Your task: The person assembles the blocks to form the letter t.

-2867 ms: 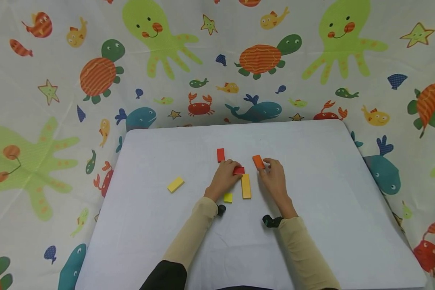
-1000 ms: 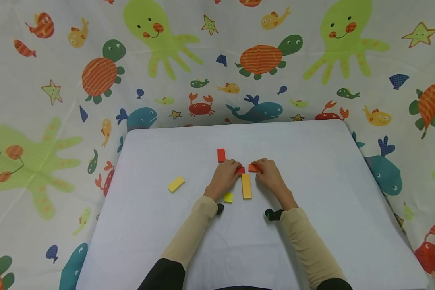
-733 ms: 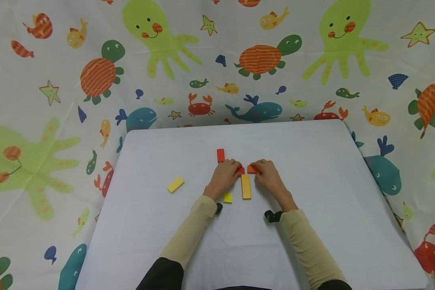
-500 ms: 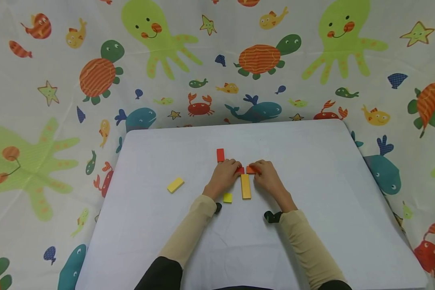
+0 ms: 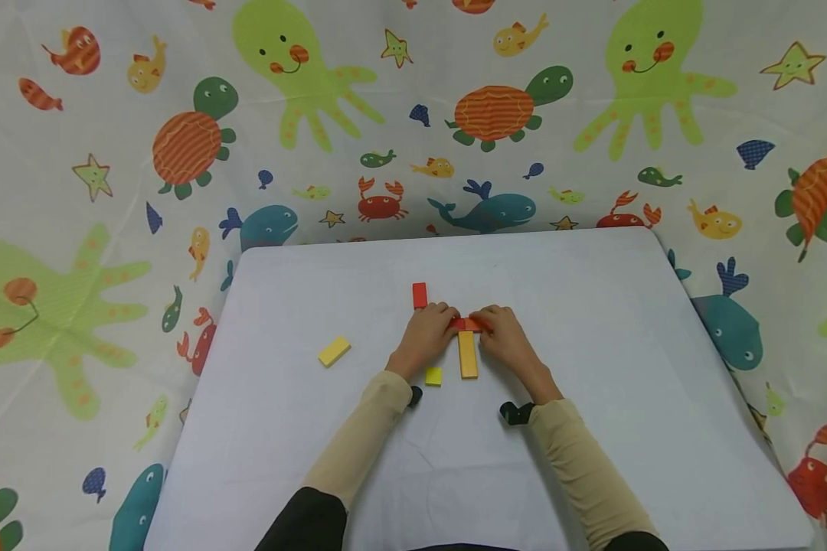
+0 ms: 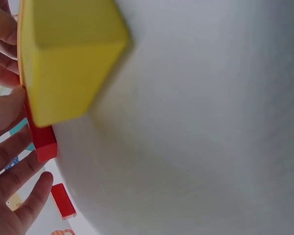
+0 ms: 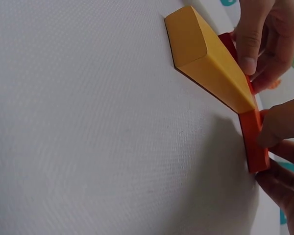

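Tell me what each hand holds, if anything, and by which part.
The left hand holds a red rectangular block near its middle; the right hand holds an orange rectangular block near its middle. Exact contact is partly hidden.

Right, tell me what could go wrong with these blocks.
Pressing too hard, the right hand could drive the orange block into the held red block, shifting the long yellow block at their join. Moving away, the left hand might nudge the farther red block just beyond it.
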`<action>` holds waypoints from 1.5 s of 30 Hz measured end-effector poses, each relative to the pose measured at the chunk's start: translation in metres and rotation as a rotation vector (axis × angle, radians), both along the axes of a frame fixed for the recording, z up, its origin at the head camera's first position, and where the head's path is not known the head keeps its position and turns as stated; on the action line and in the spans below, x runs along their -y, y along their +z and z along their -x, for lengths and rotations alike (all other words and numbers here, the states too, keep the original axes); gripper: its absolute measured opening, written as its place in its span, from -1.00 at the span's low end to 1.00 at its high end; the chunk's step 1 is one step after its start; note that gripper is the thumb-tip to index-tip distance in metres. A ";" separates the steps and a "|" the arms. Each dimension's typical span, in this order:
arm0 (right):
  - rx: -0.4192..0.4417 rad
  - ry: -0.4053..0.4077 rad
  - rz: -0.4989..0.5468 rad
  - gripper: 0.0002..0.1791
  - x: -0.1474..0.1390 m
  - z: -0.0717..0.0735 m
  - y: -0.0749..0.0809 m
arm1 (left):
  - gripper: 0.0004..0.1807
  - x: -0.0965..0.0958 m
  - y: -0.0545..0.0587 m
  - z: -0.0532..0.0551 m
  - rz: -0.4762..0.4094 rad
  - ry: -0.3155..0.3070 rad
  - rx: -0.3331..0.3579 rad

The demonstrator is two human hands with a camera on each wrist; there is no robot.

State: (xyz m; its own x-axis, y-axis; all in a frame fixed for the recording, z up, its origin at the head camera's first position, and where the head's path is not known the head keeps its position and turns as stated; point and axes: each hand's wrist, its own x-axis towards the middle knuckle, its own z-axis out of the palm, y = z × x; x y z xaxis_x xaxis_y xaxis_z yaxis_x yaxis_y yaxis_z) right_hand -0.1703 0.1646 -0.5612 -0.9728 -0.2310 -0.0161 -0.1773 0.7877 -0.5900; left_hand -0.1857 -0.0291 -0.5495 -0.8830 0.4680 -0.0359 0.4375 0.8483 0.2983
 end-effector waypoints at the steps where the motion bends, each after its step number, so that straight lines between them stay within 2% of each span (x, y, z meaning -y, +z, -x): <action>1: -0.003 0.001 0.003 -0.53 0.000 0.000 0.000 | -0.68 0.000 -0.001 0.000 -0.006 0.002 0.000; 9: -0.018 0.016 0.010 -0.53 0.001 0.000 0.000 | -0.69 0.003 -0.007 0.002 -0.046 0.005 -0.010; 16: -0.050 0.033 0.011 -0.54 0.001 0.002 -0.002 | -0.68 0.004 -0.005 0.001 -0.045 0.007 0.001; 22: -0.016 0.061 0.027 -0.57 -0.001 -0.001 0.001 | -0.64 0.005 -0.003 -0.001 -0.045 0.007 0.010; 28: 0.036 0.076 0.037 -0.52 -0.002 -0.005 0.004 | -0.61 0.006 -0.003 -0.002 -0.039 0.001 0.017; 45: 0.014 0.073 0.046 -0.51 -0.002 -0.007 0.002 | -0.61 0.006 -0.008 -0.002 -0.059 -0.014 0.005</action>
State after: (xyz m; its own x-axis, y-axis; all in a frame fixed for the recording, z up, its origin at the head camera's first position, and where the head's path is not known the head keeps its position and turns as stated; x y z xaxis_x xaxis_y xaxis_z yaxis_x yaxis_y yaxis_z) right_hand -0.1634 0.1669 -0.5592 -0.9531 -0.3020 -0.0172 -0.2249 0.7453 -0.6277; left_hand -0.1836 -0.0353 -0.5571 -0.8761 0.4820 -0.0122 0.4479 0.8229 0.3497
